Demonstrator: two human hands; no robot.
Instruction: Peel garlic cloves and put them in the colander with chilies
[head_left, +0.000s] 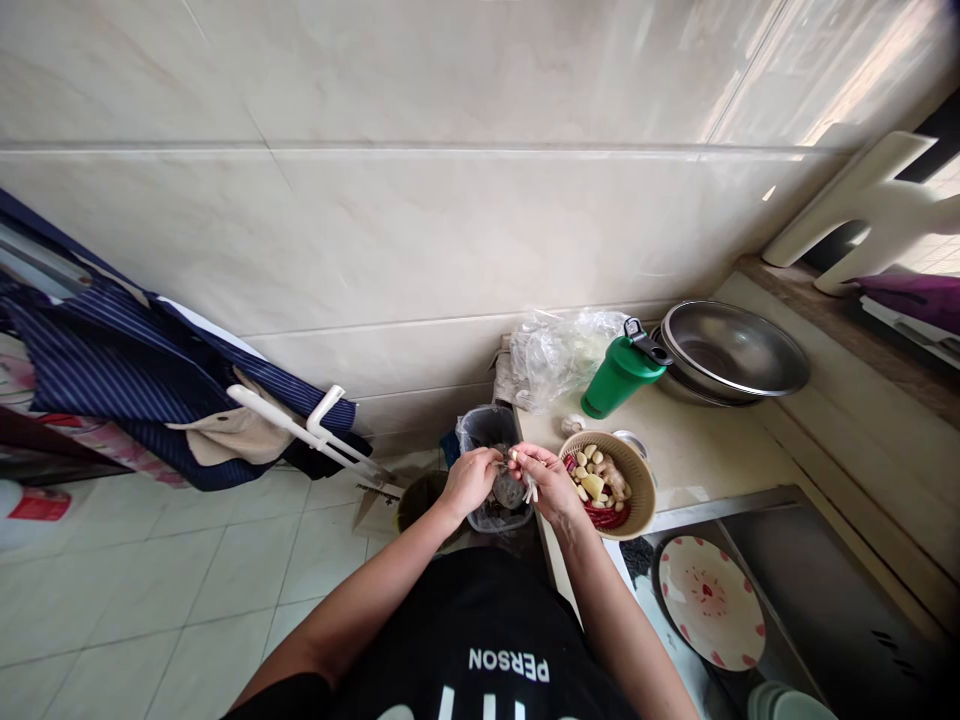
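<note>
Over the lined trash bin (487,425) my two hands meet, fingertips almost touching. My right hand (546,480) pinches a small pale garlic clove (514,456), and whitish strips of skin (531,490) hang below its fingers. My left hand (472,480) is closed in a pinch beside the clove; what lies between its fingertips is too small to make out. Just right of my right hand, a tan basket (643,490) holds peeled garlic cloves (594,487), ginger (613,478) and red chillies (609,517). A garlic bulb (572,424) lies on the counter behind the basket.
A green shaker bottle (622,378), crumpled plastic bags (559,355) and stacked metal bowls (731,350) stand along the counter (701,450). At right, a patterned plate (711,600) rests in the sink area. Hanging clothes (150,350) and a white rack bar (300,430) are at left.
</note>
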